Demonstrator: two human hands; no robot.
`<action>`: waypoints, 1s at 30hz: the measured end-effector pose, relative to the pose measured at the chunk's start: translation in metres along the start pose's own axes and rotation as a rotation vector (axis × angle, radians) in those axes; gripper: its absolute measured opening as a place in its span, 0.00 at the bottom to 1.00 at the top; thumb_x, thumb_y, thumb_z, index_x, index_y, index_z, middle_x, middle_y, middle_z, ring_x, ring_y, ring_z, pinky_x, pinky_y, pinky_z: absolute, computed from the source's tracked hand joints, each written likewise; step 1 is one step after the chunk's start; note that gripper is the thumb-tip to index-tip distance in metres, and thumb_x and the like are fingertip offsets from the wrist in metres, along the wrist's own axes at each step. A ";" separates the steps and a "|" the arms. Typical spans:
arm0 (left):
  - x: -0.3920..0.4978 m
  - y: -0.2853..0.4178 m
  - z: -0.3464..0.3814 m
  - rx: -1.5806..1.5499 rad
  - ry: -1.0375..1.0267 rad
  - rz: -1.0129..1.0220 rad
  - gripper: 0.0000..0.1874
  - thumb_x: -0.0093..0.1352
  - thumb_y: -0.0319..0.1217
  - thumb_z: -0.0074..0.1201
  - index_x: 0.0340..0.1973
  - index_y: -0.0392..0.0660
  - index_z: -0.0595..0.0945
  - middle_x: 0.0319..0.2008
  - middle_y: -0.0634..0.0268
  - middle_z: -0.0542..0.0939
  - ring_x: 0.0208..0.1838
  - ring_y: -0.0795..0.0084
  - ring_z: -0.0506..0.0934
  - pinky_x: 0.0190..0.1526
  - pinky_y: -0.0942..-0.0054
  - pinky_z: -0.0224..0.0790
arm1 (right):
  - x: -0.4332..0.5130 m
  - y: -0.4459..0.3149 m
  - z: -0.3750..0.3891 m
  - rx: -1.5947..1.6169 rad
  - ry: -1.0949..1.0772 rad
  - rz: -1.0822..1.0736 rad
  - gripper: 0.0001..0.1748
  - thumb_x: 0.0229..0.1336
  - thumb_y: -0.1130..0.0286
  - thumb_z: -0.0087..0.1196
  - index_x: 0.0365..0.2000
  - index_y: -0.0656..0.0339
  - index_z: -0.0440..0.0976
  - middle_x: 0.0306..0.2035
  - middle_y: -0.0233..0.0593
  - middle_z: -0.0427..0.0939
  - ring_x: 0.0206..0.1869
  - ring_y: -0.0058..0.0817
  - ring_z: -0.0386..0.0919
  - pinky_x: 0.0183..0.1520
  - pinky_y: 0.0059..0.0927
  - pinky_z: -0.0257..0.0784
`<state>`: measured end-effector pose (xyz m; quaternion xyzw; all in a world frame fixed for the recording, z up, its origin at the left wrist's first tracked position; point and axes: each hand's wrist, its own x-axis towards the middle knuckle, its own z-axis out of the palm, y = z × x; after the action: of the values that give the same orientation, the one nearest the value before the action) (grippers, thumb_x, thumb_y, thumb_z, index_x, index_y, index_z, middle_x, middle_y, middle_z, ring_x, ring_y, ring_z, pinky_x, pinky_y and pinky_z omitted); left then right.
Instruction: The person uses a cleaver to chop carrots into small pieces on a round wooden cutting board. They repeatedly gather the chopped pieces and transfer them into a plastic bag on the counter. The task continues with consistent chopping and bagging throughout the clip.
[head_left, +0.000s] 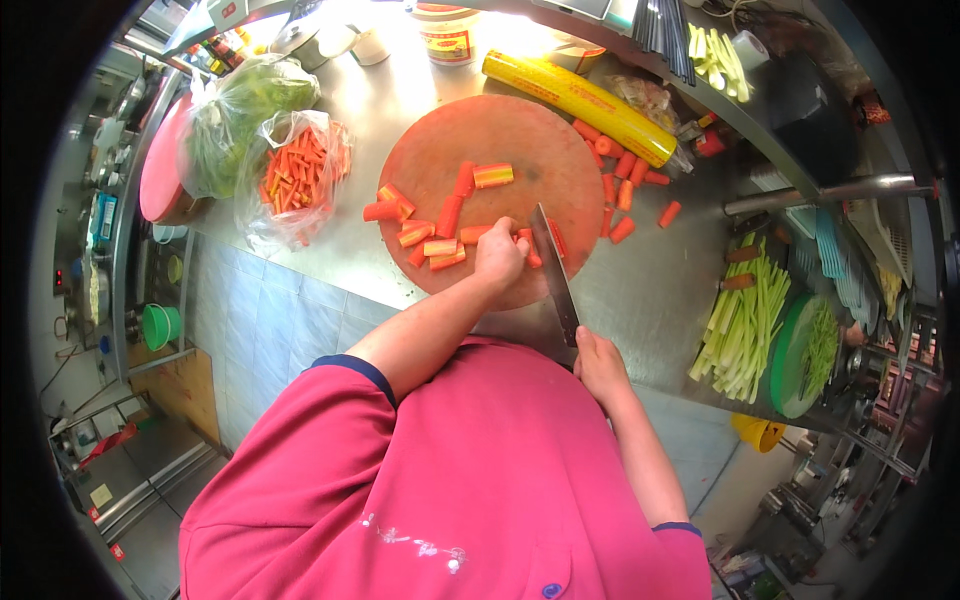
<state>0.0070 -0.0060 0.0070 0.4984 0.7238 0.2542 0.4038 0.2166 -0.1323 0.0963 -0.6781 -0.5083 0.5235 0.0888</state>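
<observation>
My right hand (602, 369) grips the handle of a cleaver (556, 274), its blade standing on edge over the round chopping board (495, 124). My left hand (501, 253) has curled fingers on a piece of carrot (532, 253) just left of the blade. Right of the blade lies a thin cut carrot piece (557, 238). Several carrot chunks lie on the board's left half, some with flat cut faces showing a yellow core, such as one chunk (493, 175) near the middle. The underside of the held carrot is hidden.
Left of the board stands a plastic bag of carrot sticks (296, 176), beside a bag of green vegetables (244, 124). A yellow film roll (577, 105) lies behind the board, with uncut carrot chunks (624, 196) at its right. Farther right are celery stalks (742, 322) and a green board (787, 360).
</observation>
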 end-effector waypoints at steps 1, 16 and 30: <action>0.000 -0.002 0.001 -0.008 0.016 0.012 0.15 0.67 0.33 0.59 0.46 0.37 0.81 0.40 0.44 0.85 0.47 0.45 0.83 0.50 0.53 0.76 | -0.004 0.000 -0.001 -0.010 -0.008 0.009 0.31 0.77 0.51 0.36 0.35 0.69 0.76 0.31 0.66 0.78 0.41 0.66 0.77 0.44 0.54 0.71; -0.001 -0.012 0.007 -0.088 0.032 0.035 0.11 0.67 0.31 0.60 0.43 0.39 0.81 0.37 0.45 0.84 0.45 0.46 0.83 0.48 0.55 0.77 | 0.011 0.012 0.025 -0.251 0.106 -0.134 0.29 0.76 0.50 0.35 0.40 0.63 0.78 0.38 0.65 0.80 0.44 0.68 0.77 0.46 0.57 0.72; -0.003 -0.014 0.004 -0.082 0.044 0.004 0.13 0.66 0.31 0.61 0.45 0.40 0.82 0.38 0.50 0.85 0.45 0.51 0.84 0.48 0.56 0.77 | -0.014 -0.004 0.000 -0.150 -0.020 0.018 0.30 0.76 0.51 0.36 0.39 0.67 0.78 0.37 0.68 0.80 0.48 0.67 0.77 0.49 0.54 0.72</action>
<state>0.0037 -0.0143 -0.0055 0.4772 0.7204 0.2956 0.4074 0.2155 -0.1413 0.1075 -0.6822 -0.5408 0.4913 0.0280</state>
